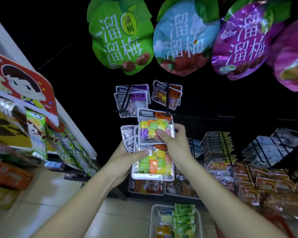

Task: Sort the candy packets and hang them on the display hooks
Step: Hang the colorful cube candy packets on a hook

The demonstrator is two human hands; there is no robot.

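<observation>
Now our right hand [172,143] pinches one candy packet [151,127] of coloured cubes, held just above our left hand [126,160], which grips a stack of packets [153,164], thumb on top. Just above the raised packet, two display hooks [167,100] carry purple-labelled packets [132,100] and orange-labelled packets [175,98].

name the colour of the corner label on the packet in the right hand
Orange label on that packet, head view.

A shop (snack aisle): packets [167,96] on display hooks [167,100]
</observation>
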